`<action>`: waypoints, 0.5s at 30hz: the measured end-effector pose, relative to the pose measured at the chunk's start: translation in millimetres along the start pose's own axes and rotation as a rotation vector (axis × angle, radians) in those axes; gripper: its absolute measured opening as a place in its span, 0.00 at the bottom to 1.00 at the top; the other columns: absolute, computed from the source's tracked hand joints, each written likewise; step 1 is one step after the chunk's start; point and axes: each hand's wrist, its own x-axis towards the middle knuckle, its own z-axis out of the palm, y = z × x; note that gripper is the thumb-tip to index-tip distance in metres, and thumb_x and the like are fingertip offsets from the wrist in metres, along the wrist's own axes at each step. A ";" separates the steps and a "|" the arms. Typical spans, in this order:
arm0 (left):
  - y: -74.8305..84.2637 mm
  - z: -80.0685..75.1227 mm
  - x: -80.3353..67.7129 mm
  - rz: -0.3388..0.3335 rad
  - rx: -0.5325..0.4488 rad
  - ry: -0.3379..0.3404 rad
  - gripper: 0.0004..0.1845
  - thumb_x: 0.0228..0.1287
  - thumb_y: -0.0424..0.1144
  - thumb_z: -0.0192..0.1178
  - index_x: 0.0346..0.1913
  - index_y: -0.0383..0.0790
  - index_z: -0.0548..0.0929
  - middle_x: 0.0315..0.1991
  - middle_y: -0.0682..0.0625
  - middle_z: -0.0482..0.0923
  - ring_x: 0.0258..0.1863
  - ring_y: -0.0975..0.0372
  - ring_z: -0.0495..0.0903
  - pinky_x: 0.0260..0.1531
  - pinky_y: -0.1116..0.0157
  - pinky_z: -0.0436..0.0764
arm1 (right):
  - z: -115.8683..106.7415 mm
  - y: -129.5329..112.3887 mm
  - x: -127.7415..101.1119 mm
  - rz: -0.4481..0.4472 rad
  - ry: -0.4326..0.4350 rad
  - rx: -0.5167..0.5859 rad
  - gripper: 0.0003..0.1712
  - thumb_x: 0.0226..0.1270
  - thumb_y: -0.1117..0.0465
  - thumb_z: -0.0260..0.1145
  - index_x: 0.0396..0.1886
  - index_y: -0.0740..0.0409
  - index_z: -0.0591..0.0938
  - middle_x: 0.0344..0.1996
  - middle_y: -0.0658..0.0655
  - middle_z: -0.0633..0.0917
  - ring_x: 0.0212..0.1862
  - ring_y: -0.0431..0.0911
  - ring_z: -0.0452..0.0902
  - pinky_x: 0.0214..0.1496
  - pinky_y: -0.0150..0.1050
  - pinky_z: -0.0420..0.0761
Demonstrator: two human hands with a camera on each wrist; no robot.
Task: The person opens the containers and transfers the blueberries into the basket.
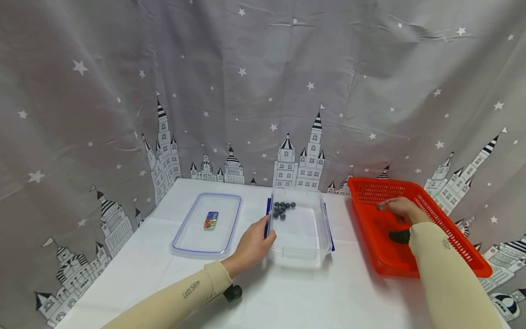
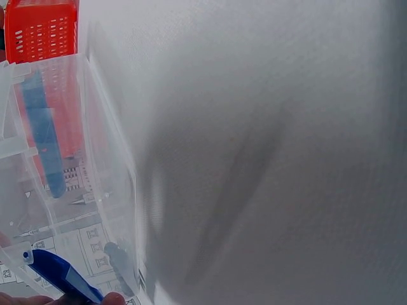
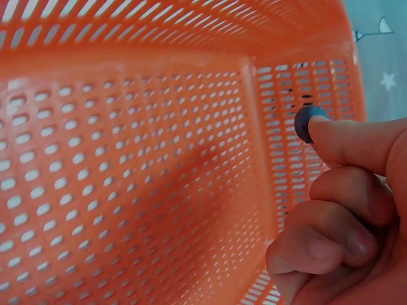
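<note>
While steadying: left hand (image 1: 251, 246) is gripping the clear box (image 1: 302, 242) by its left rim, keeping it still.
Right hand (image 1: 400, 210): pinching one blueberry (image 3: 308, 122) over the red basket (image 1: 452, 228).
Box: blueberries (image 1: 282, 209) are gathering in its far left corner.

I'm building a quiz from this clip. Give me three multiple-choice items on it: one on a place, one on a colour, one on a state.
1. Where do the dark blue balls lie?
A. in the clear container
B. on the lid
C. on the bare table

2. What colour is the basket?
A. green
B. red
C. white

3. What is the right hand doing?
A. lying flat on the table
B. gripping the lid
C. pinching a small ball

Answers: 1 A, they cluster in the container's far left corner. 2 B, red in the head view. 3 C, fingertips pinch a ball inside the basket.
</note>
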 end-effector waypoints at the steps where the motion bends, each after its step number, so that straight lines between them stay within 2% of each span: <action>1: -0.1 0.2 -0.1 0.002 -0.001 0.001 0.32 0.73 0.46 0.50 0.73 0.30 0.66 0.64 0.35 0.76 0.61 0.48 0.78 0.61 0.49 0.77 | 0.5 1.1 -1.3 0.004 0.001 -0.005 0.24 0.74 0.62 0.58 0.62 0.75 0.74 0.23 0.50 0.76 0.15 0.41 0.62 0.22 0.34 0.67; 6: -1.3 0.9 0.5 0.008 -0.005 0.005 0.32 0.73 0.45 0.50 0.73 0.30 0.66 0.63 0.35 0.77 0.60 0.48 0.79 0.60 0.49 0.78 | 1.0 7.2 -6.4 0.011 0.008 -0.015 0.22 0.72 0.62 0.59 0.57 0.76 0.77 0.13 0.47 0.67 0.15 0.41 0.61 0.21 0.34 0.66; 13: 0.4 -0.2 0.2 0.000 -0.012 -0.007 0.32 0.74 0.46 0.50 0.73 0.30 0.66 0.64 0.35 0.76 0.62 0.48 0.78 0.61 0.49 0.77 | -1.0 15.7 -14.2 0.033 0.021 -0.030 0.19 0.69 0.61 0.61 0.50 0.74 0.83 0.14 0.48 0.65 0.19 0.44 0.62 0.26 0.37 0.67; 15: 1.0 0.2 0.3 -0.007 -0.011 -0.010 0.32 0.74 0.46 0.50 0.74 0.30 0.65 0.65 0.35 0.75 0.62 0.48 0.77 0.62 0.49 0.77 | -2.0 18.2 -15.7 0.041 0.029 -0.044 0.16 0.68 0.61 0.62 0.42 0.71 0.86 0.14 0.49 0.66 0.20 0.44 0.63 0.27 0.38 0.68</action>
